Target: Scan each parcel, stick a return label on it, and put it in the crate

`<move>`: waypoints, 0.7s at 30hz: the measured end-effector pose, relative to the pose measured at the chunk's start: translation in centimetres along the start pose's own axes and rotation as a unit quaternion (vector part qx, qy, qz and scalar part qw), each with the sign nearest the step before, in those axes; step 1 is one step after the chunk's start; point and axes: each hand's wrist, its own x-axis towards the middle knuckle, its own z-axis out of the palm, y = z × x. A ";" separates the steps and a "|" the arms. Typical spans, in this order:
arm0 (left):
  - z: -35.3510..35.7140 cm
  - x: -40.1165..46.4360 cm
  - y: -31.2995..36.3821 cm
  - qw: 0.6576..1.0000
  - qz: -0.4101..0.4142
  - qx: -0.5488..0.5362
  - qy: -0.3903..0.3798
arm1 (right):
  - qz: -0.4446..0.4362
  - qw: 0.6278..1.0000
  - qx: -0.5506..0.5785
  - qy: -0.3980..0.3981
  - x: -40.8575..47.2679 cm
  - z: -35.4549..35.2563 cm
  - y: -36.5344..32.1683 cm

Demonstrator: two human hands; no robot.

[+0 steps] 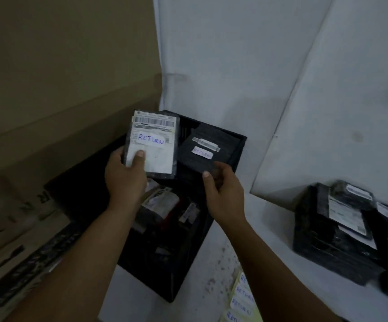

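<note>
Lighting: dim, bluish, even; no source in view. White wall [246,54] brightest, grey rather than white. Cardboard box [60,66] muddy olive-brown.

Shadows: soft and diffuse. Interior of black crate [211,240] nearly solid black, contents barely separable.

Glare: none. White label of the held parcel [152,145] is the lightest patch, handwriting legible, barcode smeared.

Blur: overall softness; stack of parcels [351,219] at right edge smeared, print unreadable. Sheet of return labels [241,296] at the bottom soft.

Distortion: wide-angle; wall seams lean, forearms stretch toward lower corners.
</note>
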 end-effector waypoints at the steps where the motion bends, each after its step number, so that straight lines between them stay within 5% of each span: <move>1: -0.4 1.4 -0.2 1.000 0.002 0.014 0.015 | -0.011 0.999 -0.029 -0.006 0.3 0.5 0.0; 7: 0.1 8.0 -3.0 0.993 -0.053 0.106 -0.011 | -0.046 0.966 -0.253 -0.038 2.1 2.8 0.0; 21: 7.9 14.6 -11.7 0.970 -0.140 0.153 -0.126 | -0.070 0.911 -0.390 -0.117 5.0 5.6 1.2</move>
